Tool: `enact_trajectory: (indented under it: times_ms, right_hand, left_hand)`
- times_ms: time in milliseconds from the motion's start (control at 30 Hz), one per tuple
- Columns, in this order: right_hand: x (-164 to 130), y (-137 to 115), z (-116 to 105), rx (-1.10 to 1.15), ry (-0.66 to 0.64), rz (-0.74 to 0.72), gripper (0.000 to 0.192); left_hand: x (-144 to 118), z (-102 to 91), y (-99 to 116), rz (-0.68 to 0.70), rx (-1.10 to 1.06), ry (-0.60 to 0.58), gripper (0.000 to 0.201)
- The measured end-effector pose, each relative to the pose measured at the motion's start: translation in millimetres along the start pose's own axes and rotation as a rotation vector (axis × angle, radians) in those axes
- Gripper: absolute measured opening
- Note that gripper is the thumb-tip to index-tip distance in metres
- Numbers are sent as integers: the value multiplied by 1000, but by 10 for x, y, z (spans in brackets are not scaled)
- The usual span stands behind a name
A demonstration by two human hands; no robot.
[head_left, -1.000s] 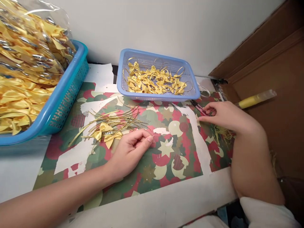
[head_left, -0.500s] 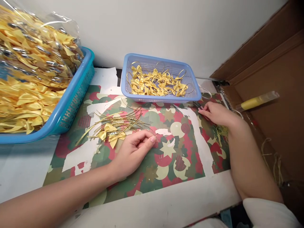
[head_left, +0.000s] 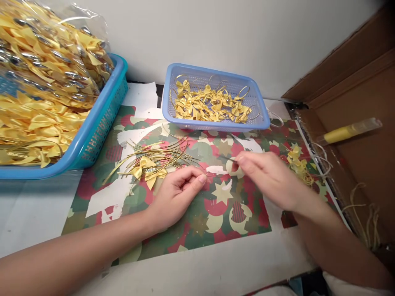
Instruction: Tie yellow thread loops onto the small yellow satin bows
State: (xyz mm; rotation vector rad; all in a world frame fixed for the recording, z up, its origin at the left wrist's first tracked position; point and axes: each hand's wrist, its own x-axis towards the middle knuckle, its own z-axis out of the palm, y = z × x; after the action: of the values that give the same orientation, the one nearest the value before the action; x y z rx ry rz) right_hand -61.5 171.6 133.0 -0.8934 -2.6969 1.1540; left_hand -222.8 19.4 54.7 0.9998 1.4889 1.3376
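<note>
We seem to be mid-assembly: our left hand (head_left: 177,193) pinches a thin gold cord (head_left: 206,177) on the bench beside the bows (head_left: 148,170), while our right hand (head_left: 265,176) grips a slim tool (scissors, perhaps), so the next move needs careful alignment.

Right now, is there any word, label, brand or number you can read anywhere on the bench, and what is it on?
None: no readable text in this view.
The patterned paper mat shows only stars and circles.
The two blue baskets and the yellow-banded tube carry no legible marks.
</note>
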Motion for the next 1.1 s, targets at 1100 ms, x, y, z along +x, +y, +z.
enact_trajectory:
  times_ms: [1100]
  right_hand:
    - [117,156,473,61,156,-208,34]
  left_hand:
    - [14,5,13,55,-51,69,22]
